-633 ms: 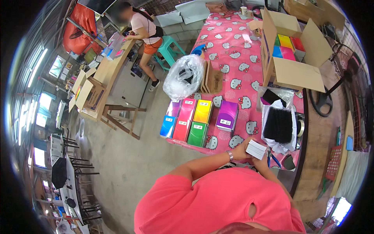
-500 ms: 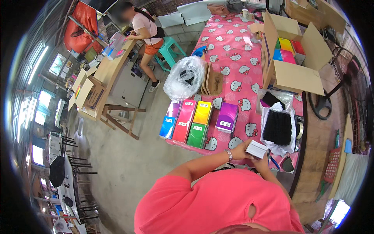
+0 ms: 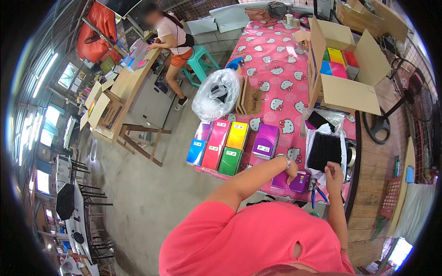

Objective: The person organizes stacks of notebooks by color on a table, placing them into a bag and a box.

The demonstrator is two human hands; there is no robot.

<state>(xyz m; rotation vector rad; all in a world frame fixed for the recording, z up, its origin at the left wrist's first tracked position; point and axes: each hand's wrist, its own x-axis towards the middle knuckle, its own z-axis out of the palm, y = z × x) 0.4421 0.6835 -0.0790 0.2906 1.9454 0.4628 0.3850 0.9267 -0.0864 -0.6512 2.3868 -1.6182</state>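
On the near end of the table, a purple notebook [image 3: 299,182] lies flat with its cover up. My left hand [image 3: 291,170] bends over its upper edge, the fingers curled and pressed on it. My right hand [image 3: 334,172] is at the lower edge of a dense pile of black binding wires [image 3: 325,152] on white paper. Its fingers are drawn together, and whatever is between them is too small to make out. Blue-handled pliers [image 3: 316,193] lie between the notebook and my right forearm.
Stacked notebooks [image 3: 214,152] in several colours stand to the left, a purple spiral notebook stack [image 3: 265,140] beside them. Behind are a clear plastic bag [image 3: 216,99], brown boards [image 3: 251,99] and an open carton [image 3: 345,87] of notebooks. Another person [image 3: 172,41] sits at a far wooden table.
The white-edged block of pages my hands held has been put down as the flat purple notebook. My right hand has moved up to the black wires. The pliers show more fully.
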